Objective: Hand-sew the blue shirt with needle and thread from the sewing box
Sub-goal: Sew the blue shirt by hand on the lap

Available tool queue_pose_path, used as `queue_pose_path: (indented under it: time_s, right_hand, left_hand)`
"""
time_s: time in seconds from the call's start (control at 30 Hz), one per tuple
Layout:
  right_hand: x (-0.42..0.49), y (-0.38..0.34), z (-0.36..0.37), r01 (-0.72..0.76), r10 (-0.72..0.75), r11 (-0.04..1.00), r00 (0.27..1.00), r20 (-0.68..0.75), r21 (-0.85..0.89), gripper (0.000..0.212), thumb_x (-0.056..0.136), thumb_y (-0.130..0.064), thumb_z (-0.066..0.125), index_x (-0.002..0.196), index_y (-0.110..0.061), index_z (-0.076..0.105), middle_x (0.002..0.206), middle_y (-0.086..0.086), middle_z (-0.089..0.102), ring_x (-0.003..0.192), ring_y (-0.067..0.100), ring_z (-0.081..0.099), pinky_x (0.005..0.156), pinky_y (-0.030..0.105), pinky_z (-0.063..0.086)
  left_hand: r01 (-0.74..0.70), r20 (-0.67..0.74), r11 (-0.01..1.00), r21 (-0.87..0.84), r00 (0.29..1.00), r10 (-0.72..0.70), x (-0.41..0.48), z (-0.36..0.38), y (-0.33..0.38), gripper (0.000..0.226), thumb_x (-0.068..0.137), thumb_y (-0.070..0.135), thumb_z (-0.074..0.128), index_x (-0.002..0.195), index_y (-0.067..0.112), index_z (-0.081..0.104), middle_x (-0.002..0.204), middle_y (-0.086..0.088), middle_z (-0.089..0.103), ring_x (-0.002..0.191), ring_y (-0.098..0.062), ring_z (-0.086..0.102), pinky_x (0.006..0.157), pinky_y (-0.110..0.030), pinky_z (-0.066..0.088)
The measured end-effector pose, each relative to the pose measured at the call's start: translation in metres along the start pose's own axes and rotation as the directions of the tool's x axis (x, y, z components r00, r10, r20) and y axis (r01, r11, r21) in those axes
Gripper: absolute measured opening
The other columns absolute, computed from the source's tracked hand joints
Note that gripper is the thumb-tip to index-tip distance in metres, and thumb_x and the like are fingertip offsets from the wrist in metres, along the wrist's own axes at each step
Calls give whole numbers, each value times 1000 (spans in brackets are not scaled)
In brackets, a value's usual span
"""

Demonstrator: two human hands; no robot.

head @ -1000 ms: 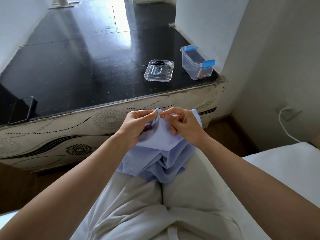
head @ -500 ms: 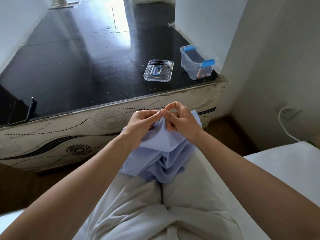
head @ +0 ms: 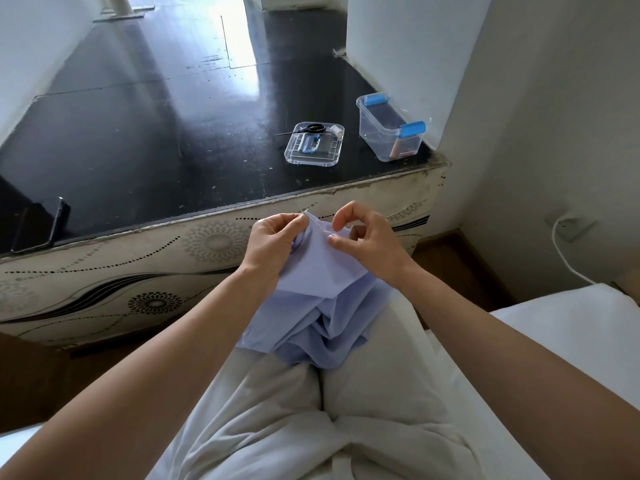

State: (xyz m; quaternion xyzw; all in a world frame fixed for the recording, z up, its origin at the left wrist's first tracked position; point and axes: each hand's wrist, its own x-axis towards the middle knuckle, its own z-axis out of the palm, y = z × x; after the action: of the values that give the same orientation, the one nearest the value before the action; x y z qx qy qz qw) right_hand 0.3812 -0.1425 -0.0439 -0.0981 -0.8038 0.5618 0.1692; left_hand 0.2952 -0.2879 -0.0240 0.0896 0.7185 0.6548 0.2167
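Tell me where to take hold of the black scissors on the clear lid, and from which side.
Take the scissors by the black handle loops, from above. They lie flat at the far edge of the clear lid, thin blades pointing left past its rim, so the loops are the blunt, graspable end.

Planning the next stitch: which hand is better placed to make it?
Right, probably. The left hand grips the blue shirt, holding its edge up; the right hand lightly pinches that edge beside it, freer to work the stitch.
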Motion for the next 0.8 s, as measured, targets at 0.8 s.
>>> queue_pose_path:
  time_s: [0.8]
  right_hand:
    - [7, -13, 4, -323, 328, 909, 944, 29, 264, 21, 97, -21, 54, 79, -15, 63, 85, 1, 61, 86, 14, 56, 84, 31, 46]
  left_hand:
    - [-124, 84, 983, 135, 990, 113, 1, -6, -6, 19, 94, 16, 62, 91, 0, 70, 73, -7, 57, 62, -9, 47, 55, -13, 41]
